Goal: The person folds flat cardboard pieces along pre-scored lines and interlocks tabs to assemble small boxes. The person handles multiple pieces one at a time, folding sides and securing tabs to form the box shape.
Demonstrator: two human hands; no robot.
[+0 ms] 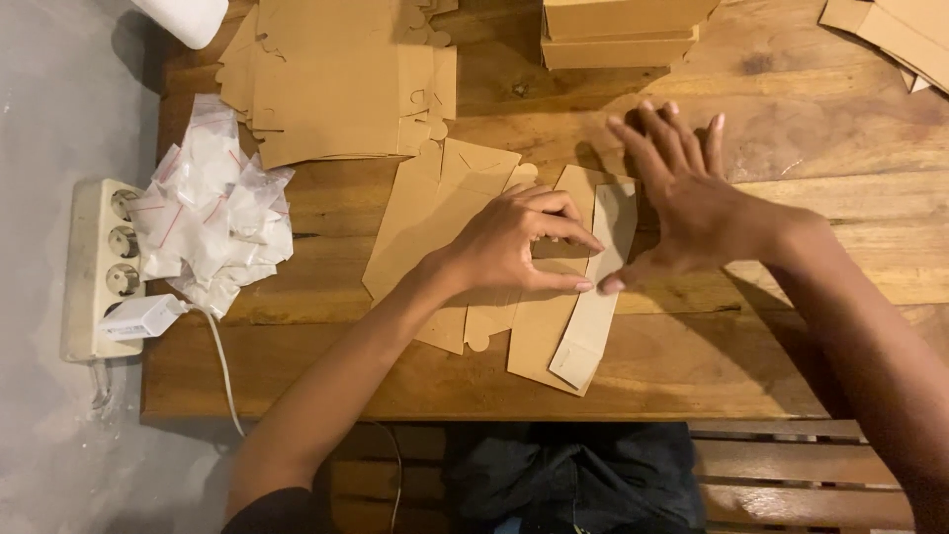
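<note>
left hand (509, 247) fingers curled, pressing flat cardboard blank (583, 297) | right hand (692, 203) open flat, thumb on blank's raised flap | wooden tabletop (791, 336)

A pile of small clear plastic bags (215, 208) lies at the left on the wooden table (791, 129), beside a white power strip (97, 267); folded cardboard boxes (618, 32) are stacked at top centre.

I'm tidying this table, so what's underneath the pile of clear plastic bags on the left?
The pile of small clear plastic bags lies on the wooden table, overhanging its left edge above a white power strip. Anything beneath the pile itself is covered.
</note>
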